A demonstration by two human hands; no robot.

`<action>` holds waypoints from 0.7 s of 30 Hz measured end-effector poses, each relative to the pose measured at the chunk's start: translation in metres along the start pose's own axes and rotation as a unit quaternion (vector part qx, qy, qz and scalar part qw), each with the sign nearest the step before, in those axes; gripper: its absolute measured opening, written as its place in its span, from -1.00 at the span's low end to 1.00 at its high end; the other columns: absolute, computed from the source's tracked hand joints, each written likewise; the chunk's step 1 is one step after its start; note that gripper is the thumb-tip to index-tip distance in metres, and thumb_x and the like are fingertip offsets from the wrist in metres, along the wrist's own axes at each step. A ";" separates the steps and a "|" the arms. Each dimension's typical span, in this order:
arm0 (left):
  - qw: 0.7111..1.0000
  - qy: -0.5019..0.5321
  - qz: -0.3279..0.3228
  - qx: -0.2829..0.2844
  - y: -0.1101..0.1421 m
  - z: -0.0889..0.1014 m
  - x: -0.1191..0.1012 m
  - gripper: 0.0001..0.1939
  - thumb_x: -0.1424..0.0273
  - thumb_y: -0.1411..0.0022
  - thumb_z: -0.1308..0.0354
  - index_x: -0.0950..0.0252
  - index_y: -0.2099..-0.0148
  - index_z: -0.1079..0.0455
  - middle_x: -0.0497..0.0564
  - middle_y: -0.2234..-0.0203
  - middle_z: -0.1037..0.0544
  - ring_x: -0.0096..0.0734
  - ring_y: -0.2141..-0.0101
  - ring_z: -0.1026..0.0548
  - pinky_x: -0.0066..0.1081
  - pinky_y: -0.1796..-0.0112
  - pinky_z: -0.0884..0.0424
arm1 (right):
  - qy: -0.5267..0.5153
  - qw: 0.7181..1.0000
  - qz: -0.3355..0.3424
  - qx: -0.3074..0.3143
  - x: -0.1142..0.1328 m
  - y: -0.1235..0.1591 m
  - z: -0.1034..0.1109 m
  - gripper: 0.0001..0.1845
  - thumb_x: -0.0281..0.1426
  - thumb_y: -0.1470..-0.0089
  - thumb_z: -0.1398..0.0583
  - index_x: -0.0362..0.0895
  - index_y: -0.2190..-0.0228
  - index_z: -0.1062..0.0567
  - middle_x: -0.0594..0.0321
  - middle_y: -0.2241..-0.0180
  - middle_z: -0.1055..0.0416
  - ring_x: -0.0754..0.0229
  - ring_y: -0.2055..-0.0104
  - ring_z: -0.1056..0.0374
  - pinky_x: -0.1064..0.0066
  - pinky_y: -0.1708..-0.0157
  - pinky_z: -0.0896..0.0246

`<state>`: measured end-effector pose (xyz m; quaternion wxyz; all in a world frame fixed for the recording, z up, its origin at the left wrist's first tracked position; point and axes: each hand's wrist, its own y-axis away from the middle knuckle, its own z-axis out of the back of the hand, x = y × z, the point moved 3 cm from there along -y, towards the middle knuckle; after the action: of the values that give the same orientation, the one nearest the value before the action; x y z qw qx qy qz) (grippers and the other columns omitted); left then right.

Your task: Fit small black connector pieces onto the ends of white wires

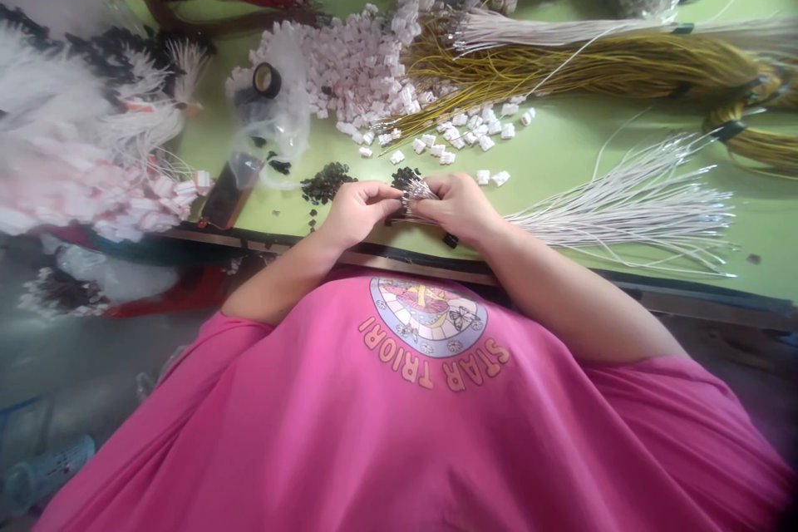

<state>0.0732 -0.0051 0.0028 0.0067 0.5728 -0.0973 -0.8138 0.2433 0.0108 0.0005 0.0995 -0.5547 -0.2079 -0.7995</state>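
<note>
My right hand (460, 204) is closed around one end of a bundle of white wires (629, 216), whose other end fans out to the right on the green table. Silvery terminals (419, 191) stick out from its fingers toward the left. Thumb and forefinger of my left hand (362, 212) are pinched together right at these tips. Whatever is between them is too small to make out. Small black connector pieces (406, 176) lie just behind the wire tips, and a second pile of black pieces (327, 183) is beside my left hand.
A large heap of white connectors (355, 66) lies behind my hands, with yellow wires (592, 71) to its right. A tape roll (267, 80) rests on a plastic bag. A dark phone-like object (230, 193) and wired white connectors (112, 191) are at left. The table edge (686, 287) runs before me.
</note>
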 end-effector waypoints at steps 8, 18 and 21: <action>0.999 0.000 -0.025 0.044 0.005 -0.007 0.003 -0.85 0.39 -0.07 -0.25 0.31 0.27 -0.53 0.01 0.38 -0.60 -0.42 0.37 -0.52 -0.39 0.26 -0.44 | 0.002 1.000 0.005 0.027 -0.001 0.000 0.000 -0.78 -0.28 0.11 -0.20 -0.20 0.51 -0.49 0.34 0.60 -0.26 0.35 0.55 -0.12 0.46 0.53 -0.03; 0.930 -0.338 -0.087 -0.112 0.028 0.088 0.029 -0.89 0.39 -0.15 -0.18 0.26 0.24 -0.47 0.01 0.37 -0.49 -0.37 0.37 -0.41 -0.32 0.23 -0.32 | -0.063 0.997 -0.032 0.016 -0.005 -0.002 0.006 -0.76 -0.27 0.17 -0.27 -0.21 0.47 -0.48 0.30 0.58 -0.31 0.34 0.55 -0.16 0.43 0.55 -0.03; 0.932 -0.340 -0.037 -0.121 0.031 0.109 0.049 -0.88 0.34 -0.04 -0.28 0.25 0.35 -0.44 -0.01 0.51 -0.43 -0.33 0.42 -0.37 -0.30 0.27 -0.29 | -0.102 0.993 -0.047 0.022 -0.006 -0.002 0.004 -0.80 -0.34 0.19 -0.26 -0.21 0.46 -0.48 0.29 0.57 -0.33 0.33 0.55 -0.20 0.43 0.55 -0.04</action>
<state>-0.0487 -0.0255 -0.0024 0.0127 0.2602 0.0267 -0.9651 0.2480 0.0143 -0.0046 0.0520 -0.6202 -0.2604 -0.7381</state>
